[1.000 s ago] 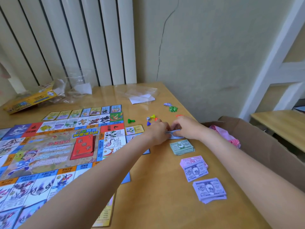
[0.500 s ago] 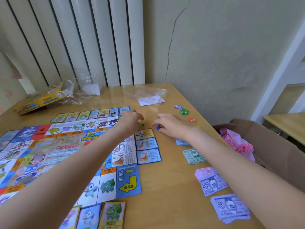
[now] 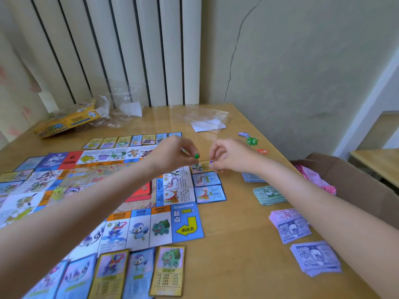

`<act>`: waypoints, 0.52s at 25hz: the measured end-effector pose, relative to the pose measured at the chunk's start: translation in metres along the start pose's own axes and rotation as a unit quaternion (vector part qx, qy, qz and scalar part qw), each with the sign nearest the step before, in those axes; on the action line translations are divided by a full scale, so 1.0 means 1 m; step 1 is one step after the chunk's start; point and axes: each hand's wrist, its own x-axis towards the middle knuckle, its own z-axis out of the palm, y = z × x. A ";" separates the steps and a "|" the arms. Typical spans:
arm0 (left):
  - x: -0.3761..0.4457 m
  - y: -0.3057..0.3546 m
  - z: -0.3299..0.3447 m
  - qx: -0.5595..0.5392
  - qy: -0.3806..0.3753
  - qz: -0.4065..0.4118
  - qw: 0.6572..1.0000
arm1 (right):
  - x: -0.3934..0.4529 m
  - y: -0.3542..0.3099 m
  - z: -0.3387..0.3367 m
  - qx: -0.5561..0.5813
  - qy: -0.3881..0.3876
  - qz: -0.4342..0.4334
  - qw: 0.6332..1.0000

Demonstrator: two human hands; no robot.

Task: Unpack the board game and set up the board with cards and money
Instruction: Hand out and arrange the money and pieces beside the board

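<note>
L hand (image 3: 174, 157) pinches green pawn (image 3: 196, 156); R hand (image 3: 231, 156) pinches blue pawn (image 3: 211, 162). Advice: stand both upright on start square (image 3: 187, 222), board's 5 o'clock corner.

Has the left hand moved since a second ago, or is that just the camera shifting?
Yes. The left hand left the blue money stack at the board's right edge and now sits further back, over the board's far corner, pinching a green piece.

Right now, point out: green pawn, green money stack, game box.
green pawn (image 3: 196, 156), head view, its round top.
green money stack (image 3: 268, 195), head view, top note's middle.
game box (image 3: 64, 121), head view, yellow side face.
</note>
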 end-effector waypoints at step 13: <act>-0.084 -0.026 0.011 0.014 -0.123 -0.022 0.992 | -0.047 -0.041 0.064 -0.176 -0.123 -0.070 0.974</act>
